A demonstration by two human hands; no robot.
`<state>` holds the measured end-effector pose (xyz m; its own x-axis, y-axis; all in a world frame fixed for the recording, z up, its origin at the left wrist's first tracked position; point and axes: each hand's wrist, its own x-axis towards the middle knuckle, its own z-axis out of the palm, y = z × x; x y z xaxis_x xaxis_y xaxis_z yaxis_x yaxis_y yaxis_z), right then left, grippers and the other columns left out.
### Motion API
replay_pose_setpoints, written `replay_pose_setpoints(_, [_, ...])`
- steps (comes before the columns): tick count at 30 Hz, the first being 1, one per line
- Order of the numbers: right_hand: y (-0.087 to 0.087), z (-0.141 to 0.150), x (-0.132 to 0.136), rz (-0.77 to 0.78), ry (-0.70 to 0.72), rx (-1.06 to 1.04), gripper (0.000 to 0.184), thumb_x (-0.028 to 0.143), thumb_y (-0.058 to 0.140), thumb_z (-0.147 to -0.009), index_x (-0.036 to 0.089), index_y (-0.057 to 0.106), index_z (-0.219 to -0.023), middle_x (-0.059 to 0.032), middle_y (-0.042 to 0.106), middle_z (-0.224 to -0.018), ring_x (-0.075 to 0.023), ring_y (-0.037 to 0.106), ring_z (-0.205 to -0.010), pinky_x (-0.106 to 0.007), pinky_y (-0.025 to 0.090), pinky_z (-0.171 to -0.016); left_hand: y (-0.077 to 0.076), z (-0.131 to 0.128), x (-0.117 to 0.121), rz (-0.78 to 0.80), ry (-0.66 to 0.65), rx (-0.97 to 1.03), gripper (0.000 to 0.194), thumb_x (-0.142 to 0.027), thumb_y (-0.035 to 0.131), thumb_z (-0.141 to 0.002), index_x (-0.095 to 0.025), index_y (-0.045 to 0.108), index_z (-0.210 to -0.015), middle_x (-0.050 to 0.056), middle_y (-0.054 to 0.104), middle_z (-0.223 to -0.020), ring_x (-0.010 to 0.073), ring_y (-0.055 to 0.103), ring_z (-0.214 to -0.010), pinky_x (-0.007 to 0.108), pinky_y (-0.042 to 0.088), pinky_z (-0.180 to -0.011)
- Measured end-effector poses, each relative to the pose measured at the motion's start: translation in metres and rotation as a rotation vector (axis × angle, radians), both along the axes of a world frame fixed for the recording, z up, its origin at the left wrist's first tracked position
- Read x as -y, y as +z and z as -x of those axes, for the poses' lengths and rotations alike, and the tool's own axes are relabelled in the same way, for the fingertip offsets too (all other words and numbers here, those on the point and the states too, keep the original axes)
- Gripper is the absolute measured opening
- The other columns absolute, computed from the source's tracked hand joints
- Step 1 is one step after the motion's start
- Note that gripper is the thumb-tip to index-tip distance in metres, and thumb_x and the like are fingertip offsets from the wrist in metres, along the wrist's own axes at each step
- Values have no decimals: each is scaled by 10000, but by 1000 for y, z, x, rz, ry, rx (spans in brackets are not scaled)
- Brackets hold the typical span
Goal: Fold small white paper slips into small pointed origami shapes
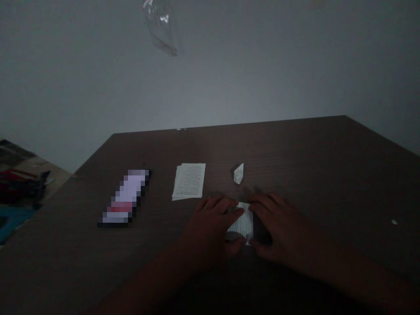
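Observation:
A small piece of printed paper (243, 222) lies on the table between my two hands, curved up a little on its left side. My left hand (213, 227) holds its left part, with fingers at the far edge and thumb at the near edge. On the right, my right hand (277, 223) grips the same paper's right edge between fingertips and thumb. Just beyond the hands stands a small folded paper piece (239, 174). To the left of it rests a stack of printed paper sheets (189, 180), its edges slightly uneven.
A phone (126, 197) with a lit, blurred-out screen lies at the left of the dark wooden table (295, 153). A tiny white scrap (394, 222) is at the far right. A clear plastic bag (160, 28) hangs on the wall. Red and blue items are on the floor at left.

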<state>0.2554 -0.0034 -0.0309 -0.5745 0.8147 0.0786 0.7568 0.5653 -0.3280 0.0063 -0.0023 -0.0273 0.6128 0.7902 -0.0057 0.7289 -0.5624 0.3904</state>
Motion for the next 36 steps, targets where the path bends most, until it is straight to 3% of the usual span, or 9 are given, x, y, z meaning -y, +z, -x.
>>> replay_pose_setpoints(6, [-4,-2,-8,-14,-23,-34,400,288,834,-864,221,735,-1246,-164,782,-1318,-415,734,-1223,-618,647,-1009,-1,0,0,-15,1,20,599,-415,851,-953,-279,735,-1525,80,737,-1554,389,636,-1482,594,515,-1288])
replay_pose_setpoints(15, [-24,-15,-34,-62,-128,-126,81,269,742,-967,263,702,-1037,-115,759,-1084,-359,747,-1061,-544,633,-950,4,-3,1,-9,-5,6,590,-470,835,-999,-252,718,-1534,99,718,-1576,383,611,-1507,610,477,-1313])
replay_pose_setpoints(24, [-28,-15,-38,-96,-142,-136,71,268,677,-1010,272,674,-939,-85,743,-950,-315,748,-930,-470,626,-815,-1,-4,1,-32,-19,4,619,-513,824,-1006,-230,711,-1545,121,718,-1552,388,621,-1478,606,518,-1271])
replay_pose_setpoints(36, [-28,-13,-38,-57,-188,-162,112,231,676,-1002,245,696,-892,-65,741,-892,-270,735,-826,-393,557,-735,6,-6,2,14,7,-2,627,-521,843,-992,-245,718,-1540,99,711,-1577,383,617,-1494,588,495,-1288])
